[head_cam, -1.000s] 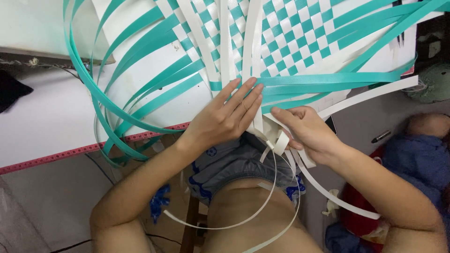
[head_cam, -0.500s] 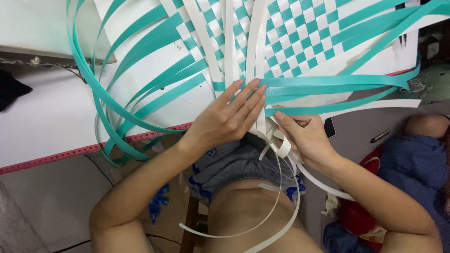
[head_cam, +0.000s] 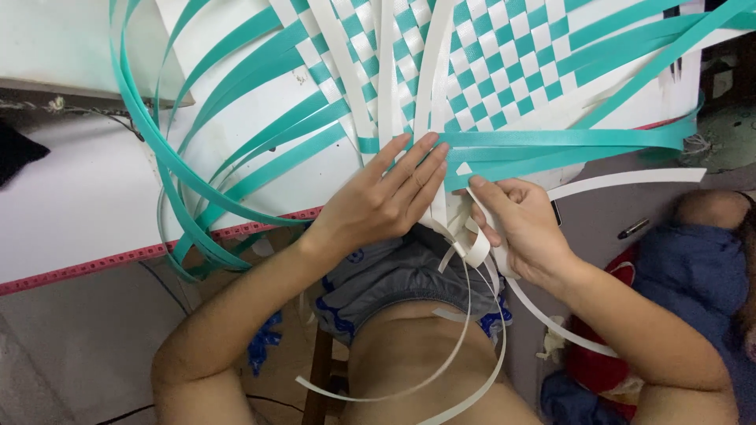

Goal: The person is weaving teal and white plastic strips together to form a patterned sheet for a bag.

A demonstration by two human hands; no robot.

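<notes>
A checkered mat (head_cam: pixel 504 63) woven of teal and white plastic strips lies on the white table (head_cam: pixel 87 212). My left hand (head_cam: pixel 386 197) lies flat with spread fingers on the mat's near edge, pressing the strips down. Beside it my right hand (head_cam: pixel 516 228) pinches a white strip (head_cam: pixel 477 250) that curls under the mat's edge. Loose white strips (head_cam: pixel 441 370) hang down in loops over my lap. Long teal strips (head_cam: pixel 236 157) fan out to the left and others (head_cam: pixel 598 142) run right.
The table's near edge carries a red measuring tape (head_cam: pixel 142 256). A wooden stool (head_cam: pixel 319 378) shows under me. On the floor at right lie blue and red cloth (head_cam: pixel 709 267) and a dark pen (head_cam: pixel 634 229). A white box (head_cam: pixel 63 47) sits upper left.
My right hand has drawn in toward the mat's edge and now pinches the curled white strip. The long white strip at right has swung up and outward. My left hand stays pressed.
</notes>
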